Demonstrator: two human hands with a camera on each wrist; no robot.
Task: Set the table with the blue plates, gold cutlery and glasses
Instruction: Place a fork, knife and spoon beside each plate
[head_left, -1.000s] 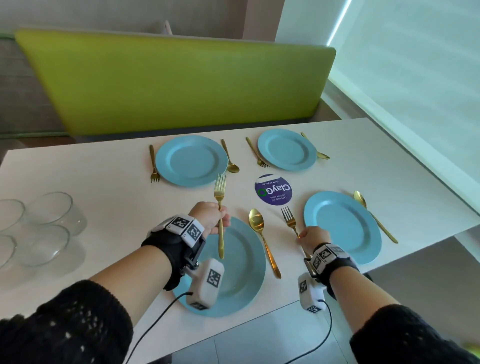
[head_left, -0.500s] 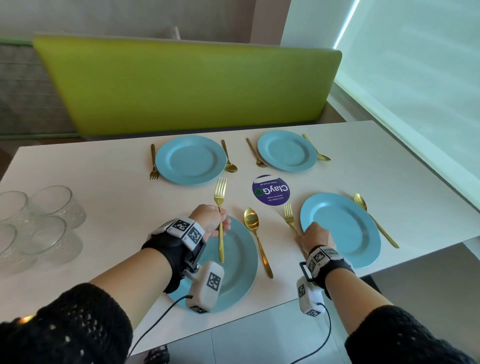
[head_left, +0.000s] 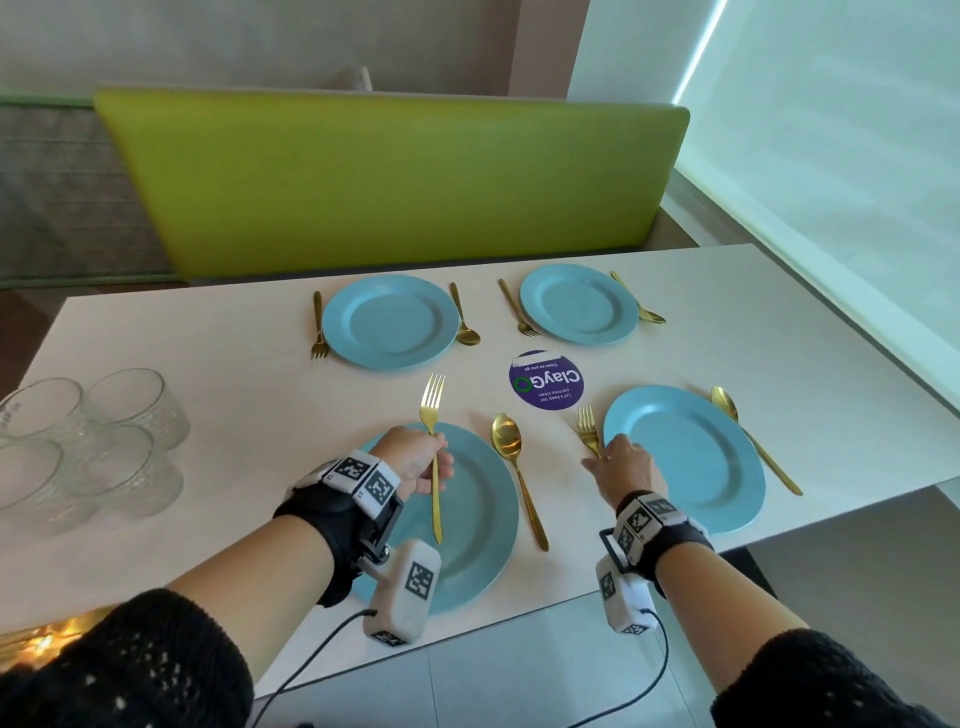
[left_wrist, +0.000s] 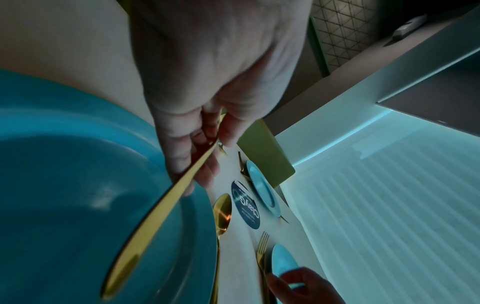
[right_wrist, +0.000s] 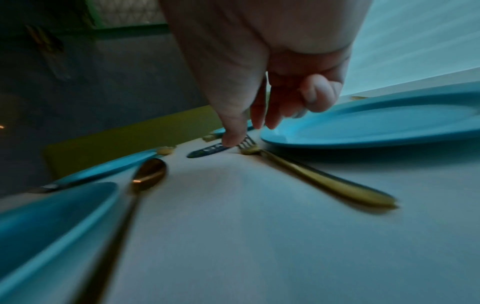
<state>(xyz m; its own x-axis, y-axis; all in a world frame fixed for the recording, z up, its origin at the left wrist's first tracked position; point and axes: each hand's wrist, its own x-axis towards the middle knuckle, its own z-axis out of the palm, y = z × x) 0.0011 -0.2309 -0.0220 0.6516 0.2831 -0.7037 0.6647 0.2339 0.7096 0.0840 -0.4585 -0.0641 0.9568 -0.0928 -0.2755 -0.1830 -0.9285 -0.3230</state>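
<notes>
My left hand (head_left: 423, 460) pinches a gold fork (head_left: 432, 415) by its handle, held over the near-left blue plate (head_left: 483, 525), tines pointing away. In the left wrist view the fingers (left_wrist: 205, 156) curl round the fork handle (left_wrist: 161, 209). A gold spoon (head_left: 511, 457) lies right of that plate. My right hand (head_left: 618, 462) hovers with loose fingers over a second gold fork (head_left: 588, 431), which lies flat on the table left of the near-right blue plate (head_left: 691, 457). In the right wrist view this fork (right_wrist: 311, 179) lies free below the fingertips (right_wrist: 270, 123).
Two far blue plates (head_left: 389, 322) (head_left: 579, 304) each have a fork and a spoon beside them. Several glasses (head_left: 88, 441) stand clustered at the table's left edge. A purple round sticker (head_left: 546, 380) marks the table's middle. A green bench back (head_left: 389, 182) stands behind.
My right hand has let go of the fork beside the near-right plate and opened above it. My left hand still holds its fork over the near-left plate, nearly still.
</notes>
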